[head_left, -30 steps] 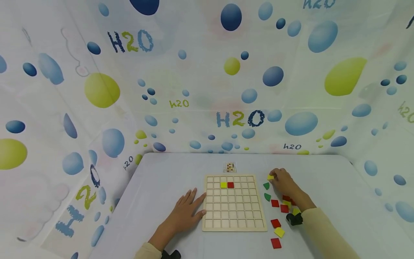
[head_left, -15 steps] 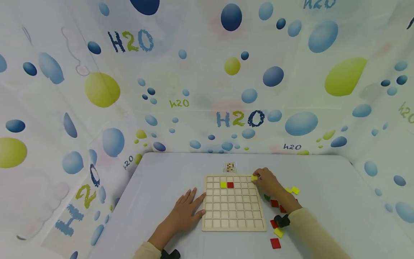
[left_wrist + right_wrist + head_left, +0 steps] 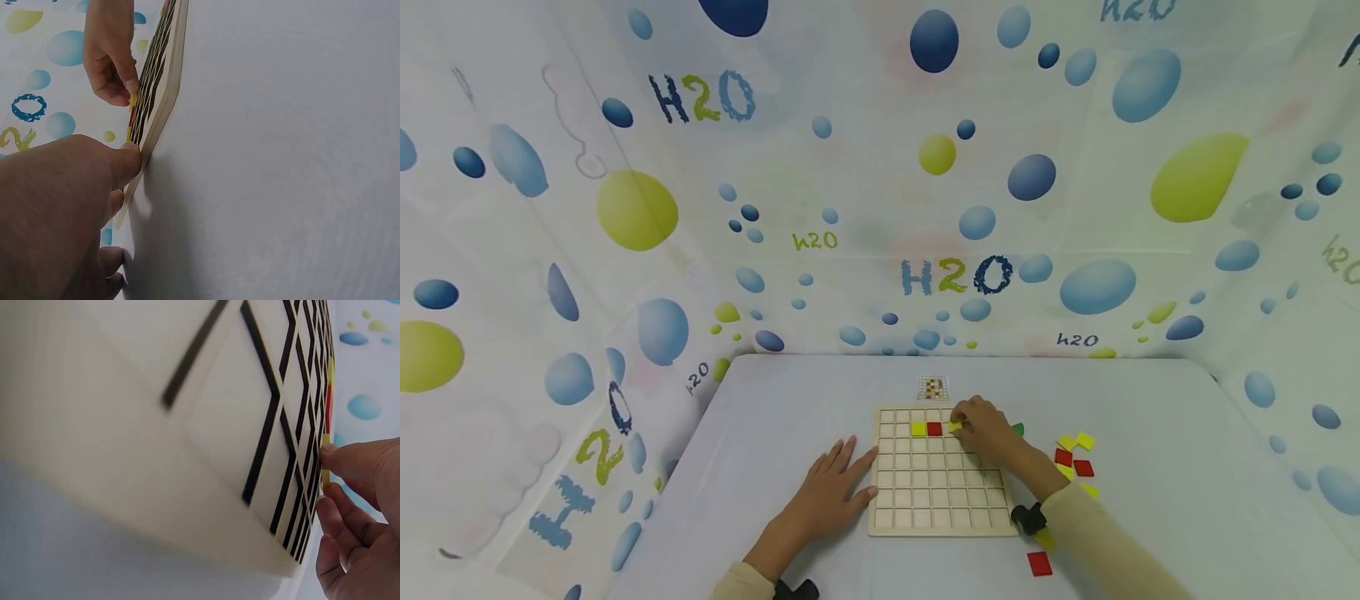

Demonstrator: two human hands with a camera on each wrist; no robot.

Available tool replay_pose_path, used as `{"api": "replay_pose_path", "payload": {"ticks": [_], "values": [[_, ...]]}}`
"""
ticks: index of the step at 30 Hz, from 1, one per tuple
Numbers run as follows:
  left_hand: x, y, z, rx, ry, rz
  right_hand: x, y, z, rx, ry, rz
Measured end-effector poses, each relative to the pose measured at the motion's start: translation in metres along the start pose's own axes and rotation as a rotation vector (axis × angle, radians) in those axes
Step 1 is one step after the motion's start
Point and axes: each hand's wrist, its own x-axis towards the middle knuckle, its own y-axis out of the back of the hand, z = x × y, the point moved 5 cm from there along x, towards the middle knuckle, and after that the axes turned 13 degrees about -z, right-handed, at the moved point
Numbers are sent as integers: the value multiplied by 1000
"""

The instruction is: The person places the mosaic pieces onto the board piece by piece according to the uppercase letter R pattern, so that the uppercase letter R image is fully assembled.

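Two tiles (image 3: 934, 429), yellow and red, sit side by side on the mostly bare board (image 3: 943, 534) in the head view; loose tiles (image 3: 1083, 468) lie on the counter (image 3: 820, 387), so the work seems barely begun. Left-wrist view: the left hand (image 3: 56, 206), grip slack and holding nothing, touches the board's edge. Right-wrist view: the right hand (image 3: 365, 534), grip nearly closed, pinches a yellow tile (image 3: 325, 477) near the red one, its placing apparently unfinished.
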Motion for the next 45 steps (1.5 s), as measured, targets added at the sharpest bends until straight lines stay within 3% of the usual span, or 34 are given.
{"api": "replay_pose_path", "payload": {"ticks": [5,22,25,29,33,35,38,45], "values": [[0,1,0,-2,0,4,1,-2,-8,1,10,-31],[4,0,0,4,-2,2,-6,3,-7,1,37,5],[5,-2,-1,11,-3,5,-12,10,4,13,-20,24],[4,-2,-1,10,-3,1,-27,25,27,-15,-178,52],[2,-1,-1,2,-2,-4,-42,33,52,-42,-344,23],[1,0,-1,1,2,-5,-46,34,62,-34,-382,1],[1,0,-1,6,6,-4,-48,34,70,0,-368,-14],[1,0,-1,3,3,-1,-46,33,72,93,-243,-38]]}}
